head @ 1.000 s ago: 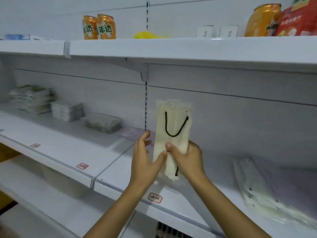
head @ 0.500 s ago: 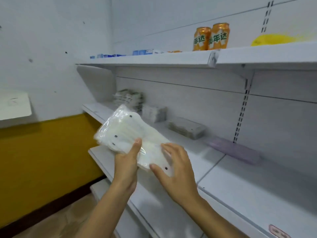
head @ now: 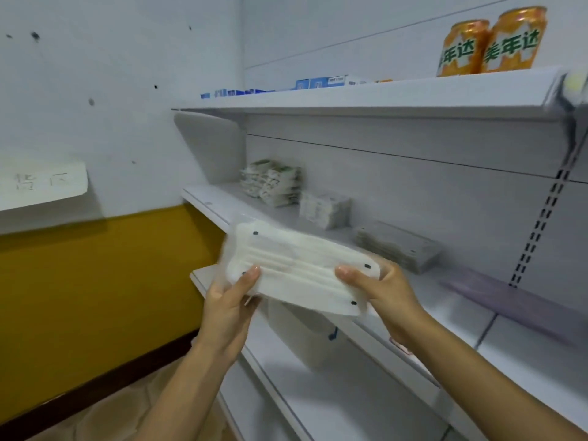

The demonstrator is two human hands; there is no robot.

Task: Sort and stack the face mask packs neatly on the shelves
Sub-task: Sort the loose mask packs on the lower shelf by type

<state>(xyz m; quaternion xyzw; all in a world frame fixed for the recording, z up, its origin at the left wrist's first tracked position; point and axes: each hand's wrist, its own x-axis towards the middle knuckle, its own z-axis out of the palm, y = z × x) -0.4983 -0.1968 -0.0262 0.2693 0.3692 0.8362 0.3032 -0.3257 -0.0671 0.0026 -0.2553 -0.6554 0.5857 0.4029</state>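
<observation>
face mask pack [head: 299, 265], a white pleated stack in a clear wrapper with small black dots near its corners, is held in the air in front of the front edge of the middle shelf [head: 451, 316], lying roughly flat with its long side running left to right. the left hand [head: 227, 300] grips its left end, thumb on top and fingers curled underneath; the right hand [head: 386, 291] grips the right end the same way, thumb pressed on the upper face. the pack touches nothing but the hands (its left edge is blurred).

on the middle shelf, towards the back left corner, sits a pile of green-printed packs [head: 270, 183]; just beside it to the right is a smaller white pile [head: 324, 206], then a flat grey stack [head: 397, 249] nearer the front edge, and a flat lilac pack [head: 509, 297] further right against the back panel. the upper shelf [head: 366, 97] carries two orange cans [head: 491, 43] near its right end and a row of blue and white boxes [head: 318, 82] further left. a lower shelf [head: 318, 393] shows beneath the hands.
</observation>
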